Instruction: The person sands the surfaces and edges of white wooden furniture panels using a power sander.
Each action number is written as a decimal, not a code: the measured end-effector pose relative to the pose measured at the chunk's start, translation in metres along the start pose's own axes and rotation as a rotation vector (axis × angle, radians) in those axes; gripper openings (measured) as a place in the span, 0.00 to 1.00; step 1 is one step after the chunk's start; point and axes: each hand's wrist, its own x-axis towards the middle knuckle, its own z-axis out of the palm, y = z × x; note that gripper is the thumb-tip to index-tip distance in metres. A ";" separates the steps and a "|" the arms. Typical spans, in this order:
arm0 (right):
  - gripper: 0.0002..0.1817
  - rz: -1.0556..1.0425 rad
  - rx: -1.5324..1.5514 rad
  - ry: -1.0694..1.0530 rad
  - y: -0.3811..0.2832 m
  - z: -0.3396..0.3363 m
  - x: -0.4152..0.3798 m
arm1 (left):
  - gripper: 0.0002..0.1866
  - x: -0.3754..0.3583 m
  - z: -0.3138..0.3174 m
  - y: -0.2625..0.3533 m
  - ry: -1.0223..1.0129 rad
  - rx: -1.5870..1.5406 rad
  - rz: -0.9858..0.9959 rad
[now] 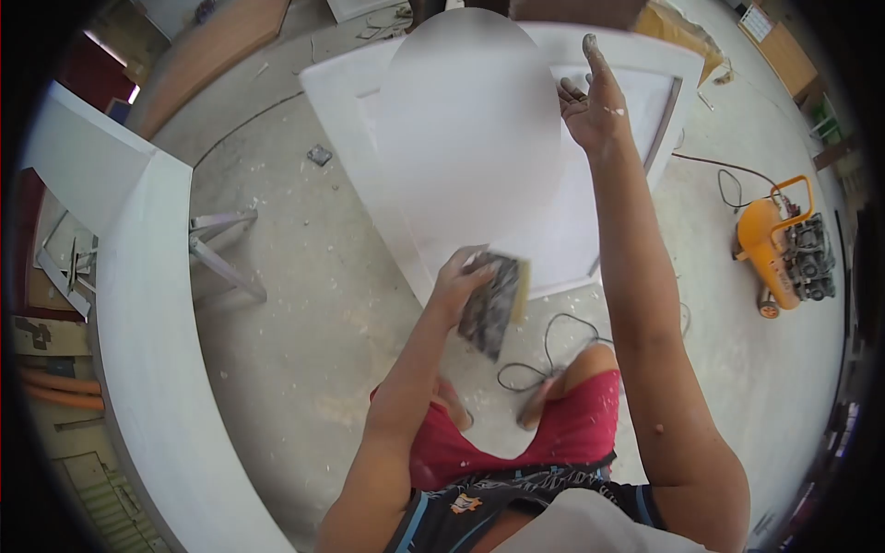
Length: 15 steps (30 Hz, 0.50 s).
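Observation:
My left hand (464, 276) grips a sanding block (496, 304), dark abrasive on one face and yellow foam at its edge, held in the air over the near edge of a large white panel (636, 101). My right hand (590, 101) is stretched out far ahead with fingers spread, over the right part of that panel. It holds nothing. The panel lies flat, raised off the concrete floor. A blurred oval patch covers its middle.
A long curved white board (147, 332) runs along my left. A metal trestle (221, 249) stands beside it. An orange compressor (784, 244) with a cable sits at the right. A black cord (544, 355) loops on the floor near my feet.

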 end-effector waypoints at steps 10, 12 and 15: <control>0.26 -0.069 -0.758 -0.015 -0.011 0.002 0.032 | 0.29 -0.332 -0.099 -0.026 0.503 -0.074 -0.373; 0.29 -0.413 -1.288 -0.173 -0.021 -0.029 0.003 | 0.31 -0.389 -0.097 -0.043 0.658 -0.191 -0.352; 0.26 0.134 -0.562 -0.441 -0.031 -0.144 0.016 | 0.32 -0.445 -0.072 -0.060 0.962 -0.199 -0.231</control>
